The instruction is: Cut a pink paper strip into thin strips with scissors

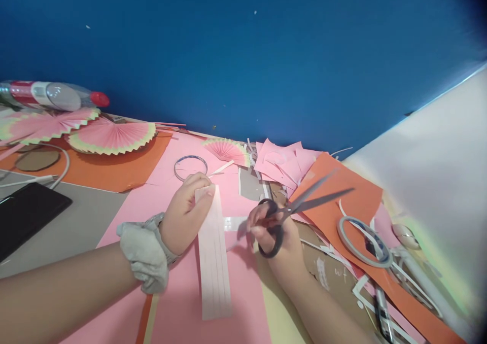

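Observation:
My left hand (187, 213) pinches the top end of a long pale pink paper strip (214, 263) marked with lengthwise lines; the strip hangs down over a large pink sheet (182, 303). A grey scrunchie (145, 255) sits on that wrist. My right hand (276, 240) has fingers through the black handles of a pair of scissors (297, 207). The blades are parted and point up and right, away from the strip. A small gap separates the two hands.
Folded pink paper fans (110, 137) lie on orange paper (114, 169) at the back left, beside a plastic bottle (53, 95). A wire ring (190, 166), pink scraps (283, 164), a tape roll (359, 240), a black phone (26, 214) and a blue wall (243, 55) surround the work area.

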Tool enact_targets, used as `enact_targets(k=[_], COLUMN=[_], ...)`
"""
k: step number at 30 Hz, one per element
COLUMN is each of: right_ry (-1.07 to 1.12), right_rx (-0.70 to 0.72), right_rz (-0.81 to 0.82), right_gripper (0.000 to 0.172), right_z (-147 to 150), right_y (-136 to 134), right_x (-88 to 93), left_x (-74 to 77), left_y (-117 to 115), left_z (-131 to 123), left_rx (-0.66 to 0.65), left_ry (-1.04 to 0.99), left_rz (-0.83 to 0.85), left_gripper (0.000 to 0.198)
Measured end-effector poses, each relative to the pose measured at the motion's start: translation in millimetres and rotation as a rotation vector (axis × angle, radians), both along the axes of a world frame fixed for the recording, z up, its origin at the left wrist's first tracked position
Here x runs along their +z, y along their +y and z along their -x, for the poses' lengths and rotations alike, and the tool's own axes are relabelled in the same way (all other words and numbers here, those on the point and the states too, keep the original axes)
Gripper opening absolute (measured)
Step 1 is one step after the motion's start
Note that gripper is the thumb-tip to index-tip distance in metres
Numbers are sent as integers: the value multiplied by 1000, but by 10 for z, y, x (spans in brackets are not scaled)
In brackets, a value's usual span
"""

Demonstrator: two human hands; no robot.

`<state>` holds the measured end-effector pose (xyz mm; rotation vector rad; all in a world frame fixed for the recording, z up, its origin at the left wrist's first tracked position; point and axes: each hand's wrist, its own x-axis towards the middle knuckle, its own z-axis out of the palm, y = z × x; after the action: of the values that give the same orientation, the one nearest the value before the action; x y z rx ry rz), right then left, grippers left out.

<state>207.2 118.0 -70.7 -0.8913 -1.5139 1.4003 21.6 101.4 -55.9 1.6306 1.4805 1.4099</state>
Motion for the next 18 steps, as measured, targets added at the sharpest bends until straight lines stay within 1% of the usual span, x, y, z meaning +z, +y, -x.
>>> enact_targets(k=[4, 6, 7, 9, 12, 14, 15, 16, 18], right_ry=[-169, -258, -292, -353, -398, -375, -355, -337, -313], right_rx=[199, 274, 296, 312, 313, 269, 230, 182, 93], right_rz=[144, 167, 159, 120, 85, 90, 89, 81, 49], right_gripper=[23, 22, 22, 28, 36, 35, 35, 34, 32], right_z=[26, 38, 42, 43, 31, 20, 15, 9, -1], right_y=[-60, -77, -81, -83, -75, -65, -59, -51, -35], right_x=[4, 20, 26, 28, 18, 13, 13, 16, 24], left_x=[-19, -23, -27, -39, -67, -80, -81, -75, -45], left_y=[17, 31, 42, 67, 87, 72, 56, 35, -10], left_z=[20, 31, 37, 48, 50, 35, 23, 8, -26], left_rx=[87, 124, 142, 174, 185, 143, 93, 29, -166], left_ry=[-100, -138, -152, -183, -225, -237, -230, -210, -122], left_rz=[5, 24, 32, 42, 37, 35, 37, 35, 51], left_gripper=[29, 29, 29, 27, 25, 27, 29, 29, 27])
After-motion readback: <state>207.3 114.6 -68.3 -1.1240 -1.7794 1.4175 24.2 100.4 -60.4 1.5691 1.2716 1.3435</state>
